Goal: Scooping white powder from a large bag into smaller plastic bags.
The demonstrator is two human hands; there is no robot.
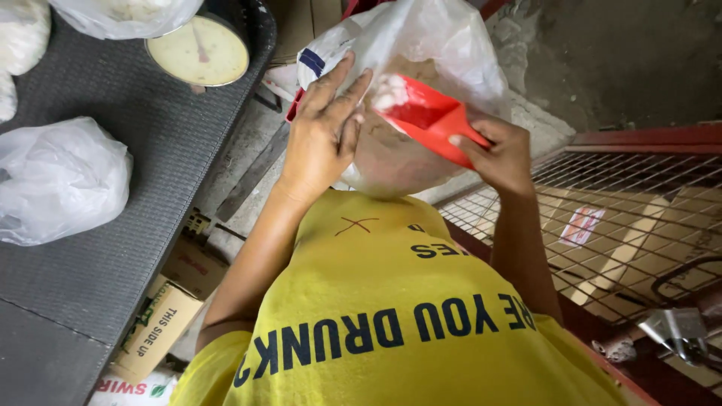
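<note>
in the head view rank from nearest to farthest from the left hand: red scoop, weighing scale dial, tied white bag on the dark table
1. red scoop: just right of the left hand, inside the clear plastic bag that hand holds.
2. weighing scale dial: up and to the left, at the table's edge.
3. tied white bag: far left, on the dark table.
</note>
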